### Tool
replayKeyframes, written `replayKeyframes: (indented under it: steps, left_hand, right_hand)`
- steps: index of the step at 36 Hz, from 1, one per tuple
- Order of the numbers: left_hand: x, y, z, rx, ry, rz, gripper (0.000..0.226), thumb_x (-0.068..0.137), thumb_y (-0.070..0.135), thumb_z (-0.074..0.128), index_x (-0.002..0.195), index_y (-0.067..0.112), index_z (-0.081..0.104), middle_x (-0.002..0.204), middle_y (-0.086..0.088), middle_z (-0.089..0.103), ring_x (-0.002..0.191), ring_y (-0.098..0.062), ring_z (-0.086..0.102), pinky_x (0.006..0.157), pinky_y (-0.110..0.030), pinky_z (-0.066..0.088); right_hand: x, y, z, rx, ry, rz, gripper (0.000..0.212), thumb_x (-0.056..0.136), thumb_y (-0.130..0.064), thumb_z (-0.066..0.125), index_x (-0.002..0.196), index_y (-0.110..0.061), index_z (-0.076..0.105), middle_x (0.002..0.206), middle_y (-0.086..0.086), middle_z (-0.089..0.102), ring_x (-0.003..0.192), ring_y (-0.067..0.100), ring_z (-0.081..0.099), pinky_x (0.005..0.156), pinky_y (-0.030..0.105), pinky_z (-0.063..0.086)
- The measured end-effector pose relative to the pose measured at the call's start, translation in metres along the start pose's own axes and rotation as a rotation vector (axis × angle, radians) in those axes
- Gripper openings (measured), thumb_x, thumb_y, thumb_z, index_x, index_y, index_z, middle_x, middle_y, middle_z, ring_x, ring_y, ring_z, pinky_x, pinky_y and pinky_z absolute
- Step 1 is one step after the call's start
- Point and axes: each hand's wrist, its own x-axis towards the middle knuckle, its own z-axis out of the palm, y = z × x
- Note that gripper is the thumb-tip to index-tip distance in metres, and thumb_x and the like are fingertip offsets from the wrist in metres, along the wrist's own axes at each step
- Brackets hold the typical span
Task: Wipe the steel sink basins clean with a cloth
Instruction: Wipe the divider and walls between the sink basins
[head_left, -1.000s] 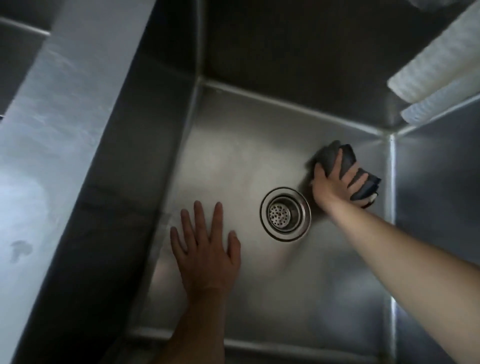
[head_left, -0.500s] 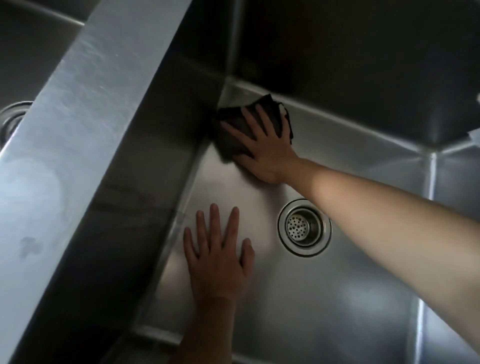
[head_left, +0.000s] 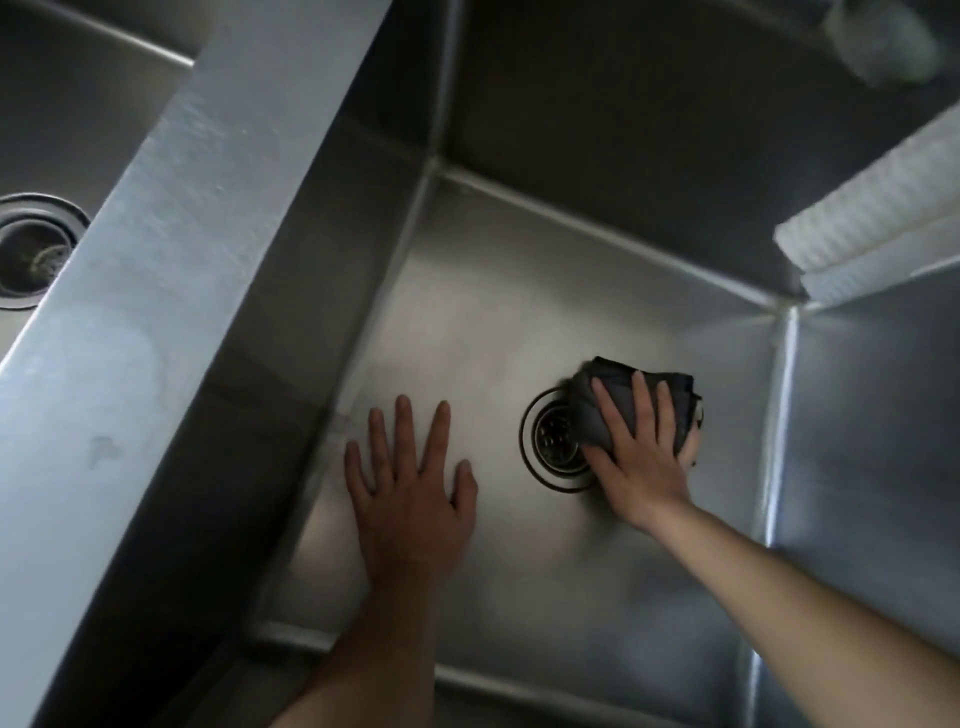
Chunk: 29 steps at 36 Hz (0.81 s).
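Note:
I look down into a deep steel sink basin (head_left: 483, 322). My right hand (head_left: 641, 457) presses a folded dark grey cloth (head_left: 618, 389) flat on the basin floor, just right of the round drain strainer (head_left: 553, 441), whose right edge the cloth and hand cover. My left hand (head_left: 410, 499) lies flat on the floor left of the drain, fingers spread, holding nothing. A second basin (head_left: 78, 114) with its own drain (head_left: 31, 249) shows at the far left.
A broad steel divider (head_left: 171, 291) runs diagonally between the two basins. A white ribbed mat or towel (head_left: 878, 208) hangs over the right rim. A blurred pale object (head_left: 883, 41) sits at the top right. Steep basin walls close in on all sides.
My right hand has swept the cloth from the far left corner of the basin floor to beside the drain. My left hand stays planted. The view has shifted slightly.

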Motion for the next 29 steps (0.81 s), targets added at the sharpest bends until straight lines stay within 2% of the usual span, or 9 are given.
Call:
replayKeyframes:
  steps: [4,8,12,15,18,20,22,25,29]
  left_hand:
    - [-0.002,0.003,-0.011,0.012,-0.059,-0.012,0.067,0.097,0.053,0.032,0.158,0.037,0.010,0.168,-0.004,0.002,0.154,-0.030,-0.001,0.122,-0.054,0.001]
    - [0.002,0.006,-0.025,0.029,-0.268,-0.044,0.066,0.101,0.055,0.026,0.157,0.041,-0.006,0.166,-0.001,-0.018,0.153,-0.028,-0.016,0.122,-0.052,-0.007]
    - [0.014,0.016,-0.055,0.054,-0.446,-0.114,0.071,0.098,0.052,0.034,0.158,0.038,0.000,0.167,-0.006,-0.010,0.153,-0.032,-0.007,0.122,-0.053,0.005]
    - [0.006,0.050,-0.078,0.036,-0.263,-0.118,0.069,0.085,0.044,0.038,0.151,0.023,0.037,0.158,-0.020,0.027,0.140,-0.044,0.029,0.110,-0.056,0.032]
    - [-0.004,0.096,-0.075,0.012,-0.251,0.138,0.071,0.087,0.041,0.041,0.155,0.022,0.030,0.164,-0.012,0.020,0.149,-0.040,0.018,0.117,-0.053,0.019]
    - [-0.005,0.135,-0.061,0.030,-0.352,0.351,0.067,0.096,0.041,0.044,0.158,0.032,0.020,0.168,-0.002,0.006,0.154,-0.029,-0.001,0.122,-0.047,0.002]
    - [-0.003,0.170,-0.045,0.066,-0.427,0.426,0.068,0.099,0.044,0.040,0.159,0.037,0.008,0.168,0.003,-0.005,0.154,-0.023,-0.011,0.123,-0.044,-0.008]
    - [0.003,0.198,-0.023,0.079,-0.442,0.348,0.071,0.100,0.047,0.034,0.157,0.039,-0.008,0.168,0.003,-0.011,0.154,-0.023,-0.011,0.122,-0.044,-0.009]
    - [0.017,0.203,0.000,0.143,-0.379,0.315,0.066,0.100,0.053,0.026,0.156,0.043,-0.008,0.167,0.004,-0.014,0.153,-0.026,-0.013,0.123,-0.047,-0.010]
  right_hand:
    - [0.000,-0.002,-0.017,0.018,-0.151,0.002,0.076,0.077,-0.085,0.019,0.133,-0.068,-0.030,0.162,-0.010,-0.028,0.147,0.018,-0.030,0.114,0.060,-0.015]
    - [-0.013,-0.003,-0.064,0.130,-0.256,-0.053,0.089,0.064,-0.097,0.017,0.145,-0.064,0.000,0.165,-0.010,-0.016,0.151,0.017,-0.019,0.117,0.057,-0.013]
    - [-0.051,0.011,-0.129,0.214,-0.104,-0.126,0.083,0.071,-0.088,0.018,0.148,-0.057,0.018,0.166,-0.013,-0.012,0.151,0.013,-0.016,0.118,0.056,-0.008]
    - [-0.086,0.045,-0.177,0.220,0.136,-0.115,0.069,0.081,-0.072,0.033,0.144,-0.046,0.039,0.167,-0.005,0.008,0.154,0.019,-0.001,0.119,0.059,0.003]
    - [-0.115,0.094,-0.214,0.190,0.436,-0.079,0.057,0.088,-0.062,0.041,0.137,-0.036,0.054,0.160,0.000,0.034,0.151,0.023,0.018,0.116,0.062,0.015]
    - [-0.124,0.130,-0.229,0.178,0.513,0.002,0.056,0.091,-0.060,0.040,0.139,-0.034,0.053,0.159,0.001,0.035,0.151,0.026,0.020,0.115,0.064,0.015]
    - [-0.125,0.159,-0.234,0.140,0.417,0.113,0.059,0.094,-0.061,0.035,0.148,-0.037,0.040,0.164,-0.002,0.023,0.153,0.025,0.009,0.117,0.063,0.009]
    - [-0.123,0.182,-0.218,0.094,0.278,0.170,0.063,0.098,-0.061,0.028,0.155,-0.040,0.015,0.167,-0.007,0.004,0.154,0.021,-0.005,0.117,0.064,0.003]
    - [-0.121,0.186,-0.199,0.178,0.449,0.118,0.067,0.097,-0.055,0.032,0.157,-0.033,0.013,0.167,0.002,0.008,0.153,0.026,0.009,0.115,0.063,0.010]
